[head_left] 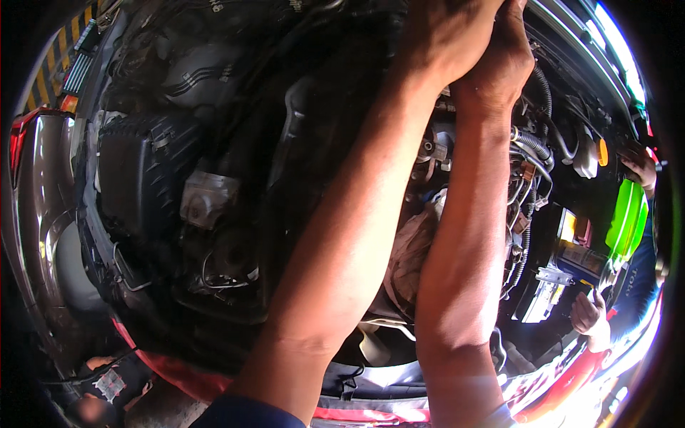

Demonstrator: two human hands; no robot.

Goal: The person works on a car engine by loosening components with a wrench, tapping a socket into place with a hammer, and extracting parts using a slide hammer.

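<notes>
Both my forearms reach up from the lower edge deep into an open car engine bay (214,164). My left hand (442,32) and my right hand (499,60) are pressed together at the top of the picture, fingers curled, over parts at the back of the bay. What they grip is hidden by the hands themselves. Below my right wrist lie ribbed black hoses (531,139) and a bundle of wires. A crumpled pale rag (414,250) sits between my forearms.
A black air-filter box (143,171) fills the bay's left side. At the right, another person's hands (589,314) hold a green bottle (626,221) near the battery (571,257). A red cloth (178,374) drapes the front edge. A person sits low at bottom left (100,392).
</notes>
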